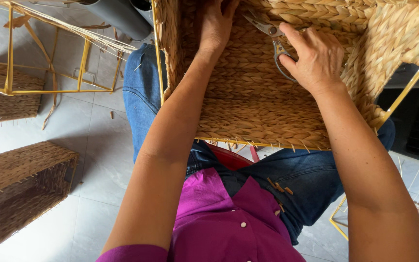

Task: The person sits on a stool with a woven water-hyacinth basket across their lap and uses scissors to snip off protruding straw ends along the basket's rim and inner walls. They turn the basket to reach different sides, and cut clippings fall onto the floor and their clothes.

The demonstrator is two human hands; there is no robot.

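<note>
you have three woven baskets in view (267, 97) (one on your lap, two on the floor), one pair of scissors (272, 41), one bare wire frame (49, 58).

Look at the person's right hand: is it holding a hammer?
No, the right hand grips a pair of metal scissors inside the woven basket, while the left hand presses on the weave.

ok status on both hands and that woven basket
Left hand flat on the pale woven straw basket resting on the lap. Right hand grips grey metal scissors, blades at the weave. Nothing blocking.
</note>
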